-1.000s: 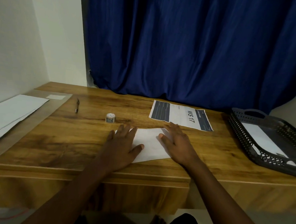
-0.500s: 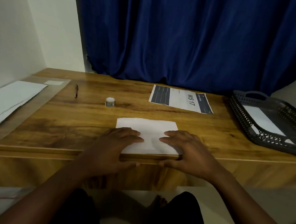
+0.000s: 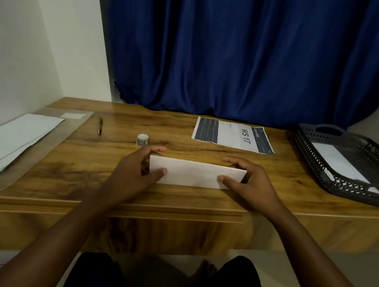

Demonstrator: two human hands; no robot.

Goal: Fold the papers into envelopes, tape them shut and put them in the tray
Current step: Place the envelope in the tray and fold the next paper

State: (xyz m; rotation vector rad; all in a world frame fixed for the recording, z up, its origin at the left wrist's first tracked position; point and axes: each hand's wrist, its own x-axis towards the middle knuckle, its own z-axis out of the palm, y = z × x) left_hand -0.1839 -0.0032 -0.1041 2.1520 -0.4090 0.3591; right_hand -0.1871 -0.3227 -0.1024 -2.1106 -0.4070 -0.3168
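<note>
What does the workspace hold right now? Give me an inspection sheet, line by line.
Surface: brown wood-grain desk.
Job's things: folded white paper gripped at both ends; small roll of tape behind it; black perforated plastic tray at right, white envelope inside; stack of white sheets at left.
Clutter: dark pen; printed sheet marked WS 17.
Hands: left hand and right hand both hold the paper.
Cables: nothing seen.
Surroundings: blue curtain, white wall.
</note>
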